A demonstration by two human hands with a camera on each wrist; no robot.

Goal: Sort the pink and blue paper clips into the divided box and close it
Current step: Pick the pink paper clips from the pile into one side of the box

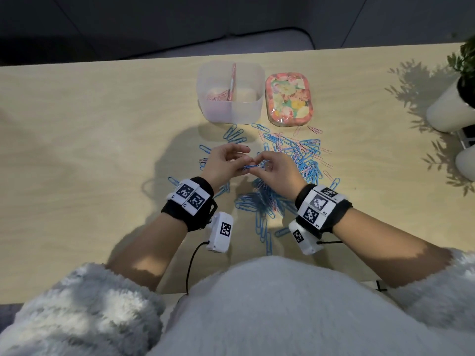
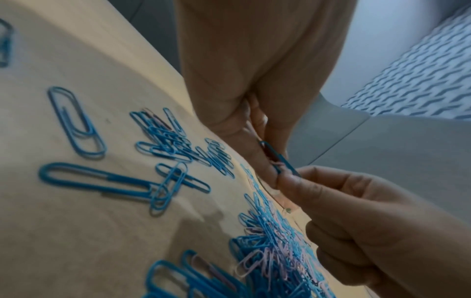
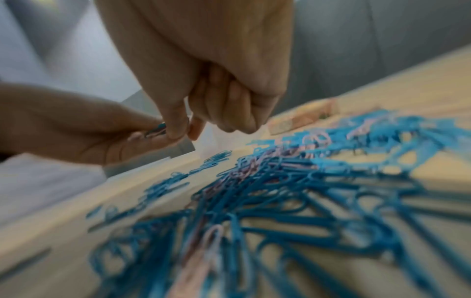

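The translucent divided box [image 1: 253, 109] stands open at the table's far middle, with pink clips [image 1: 218, 96] in its left compartment. Its floral lid [image 1: 289, 98] lies just to the right. A mixed pile of blue and pink paper clips [image 1: 298, 156] spreads in front of them, mostly blue. Above the pile my left hand [image 1: 245, 163] and right hand [image 1: 257, 166] meet fingertip to fingertip. Both pinch a blue paper clip [image 1: 250, 166] held between them. In the left wrist view the blue paper clip [image 2: 277, 159] sticks out between my left fingers, and the right hand [image 2: 356, 211] grips its end.
More blue clips [image 1: 259, 204] lie scattered between my wrists and toward the near edge. Two white plant pots [image 1: 447, 109] stand at the table's right edge. Bare wood [image 1: 90, 140] stretches to the left of the hands.
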